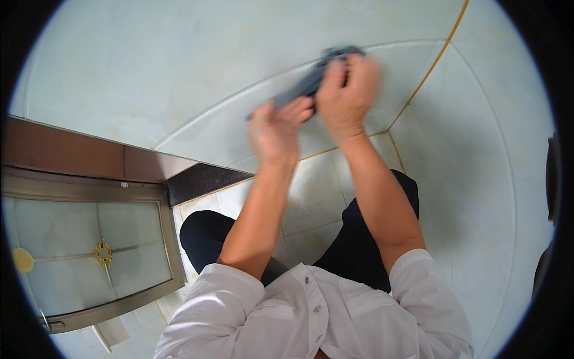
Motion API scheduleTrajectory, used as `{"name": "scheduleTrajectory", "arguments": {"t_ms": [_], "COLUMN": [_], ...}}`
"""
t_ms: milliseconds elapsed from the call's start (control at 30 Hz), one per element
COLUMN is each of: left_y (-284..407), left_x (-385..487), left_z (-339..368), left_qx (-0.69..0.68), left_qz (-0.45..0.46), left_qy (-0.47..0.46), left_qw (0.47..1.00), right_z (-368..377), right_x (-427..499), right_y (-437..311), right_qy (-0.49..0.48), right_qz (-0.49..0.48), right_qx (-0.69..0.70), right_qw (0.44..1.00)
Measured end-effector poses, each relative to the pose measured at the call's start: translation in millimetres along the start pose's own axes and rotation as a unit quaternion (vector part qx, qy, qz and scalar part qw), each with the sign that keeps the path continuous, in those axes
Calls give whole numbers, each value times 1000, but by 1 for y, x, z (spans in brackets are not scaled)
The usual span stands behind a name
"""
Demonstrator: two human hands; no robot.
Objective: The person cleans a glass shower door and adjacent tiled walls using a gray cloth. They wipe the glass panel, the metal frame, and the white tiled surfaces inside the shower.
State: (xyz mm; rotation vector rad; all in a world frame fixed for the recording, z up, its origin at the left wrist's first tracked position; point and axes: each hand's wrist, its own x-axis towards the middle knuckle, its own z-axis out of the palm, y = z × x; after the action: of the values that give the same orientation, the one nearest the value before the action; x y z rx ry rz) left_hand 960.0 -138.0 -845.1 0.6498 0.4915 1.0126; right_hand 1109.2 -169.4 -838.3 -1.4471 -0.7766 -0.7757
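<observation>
A dark grey cloth, blurred by motion, is stretched and bunched between my two hands in front of the tiled wall. My right hand grips its upper, crumpled end, fingers curled over it. Lower and to the left, my left hand is at the cloth's other end, the fingers bent around it; its exact grip is blurred. Whether the cloth touches the tiles cannot be told. Parts of the cloth are hidden behind my fingers.
A yellowish joint marks the wall corner at the right. A metal-framed door with frosted glass panes stands at the left, beside a dark stone threshold. Floor tiles show between my knees. Dark objects stick out at the right rim.
</observation>
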Motion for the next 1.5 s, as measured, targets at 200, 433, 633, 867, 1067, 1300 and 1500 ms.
{"name": "scheduleTrajectory", "arguments": {"t_ms": [200,433,633,867,1067,1300,1500], "left_y": [71,21,-36,-62,-29,35,88], "left_x": [-21,-6,1,1,-10,-15,-22], "left_z": [-22,34,12,-77,-116,-55,-6], "left_qx": [95,214,317,280,224,167,182], "left_qz": [137,119,5,-86,-4,100,127], "left_qy": [148,-11,-8,121,237,145,38], "left_qw": [975,970,948,948,945,970,974], "right_z": [1,-10,-8,9,24,2,-1], "right_x": [-29,-19,-61,-140,-174,-82,-9], "right_y": [-67,7,54,49,6,-50,-101], "right_qy": [-109,-48,-9,-112,-197,-176,-93], "right_qz": [-126,145,334,580,558,383,289], "right_qx": [101,-31,-61,-52,42,154,161], "right_qw": [981,988,941,805,805,894,939]}}
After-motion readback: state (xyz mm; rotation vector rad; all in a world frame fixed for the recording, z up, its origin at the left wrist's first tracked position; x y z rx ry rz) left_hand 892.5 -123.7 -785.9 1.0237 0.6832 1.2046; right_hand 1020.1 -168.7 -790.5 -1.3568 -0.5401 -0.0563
